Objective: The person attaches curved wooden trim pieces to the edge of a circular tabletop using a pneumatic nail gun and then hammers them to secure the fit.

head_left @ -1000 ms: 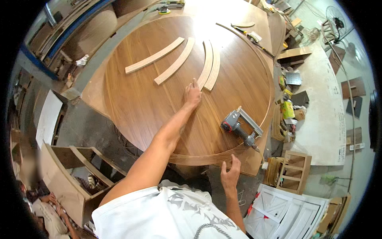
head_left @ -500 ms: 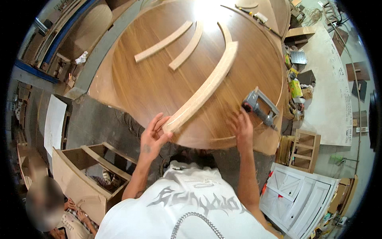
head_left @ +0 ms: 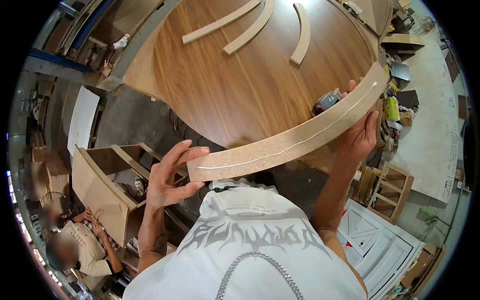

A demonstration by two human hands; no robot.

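Curved strip (head_left: 286, 144) now held at both ends

It is raised at the near edge of the counter (head_left: 215, 85), white line (head_left: 250, 163) showing. The left hand (head_left: 167, 175) pinches one end — the right hand (head_left: 357, 136), free half a second ago, clasps the other, steadying it. Three other strips (head_left: 302, 37) lie beyond.

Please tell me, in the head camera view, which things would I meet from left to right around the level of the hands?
White flat panel → left hand → middle of the held curved wooden strip → right hand → long pale sheet.
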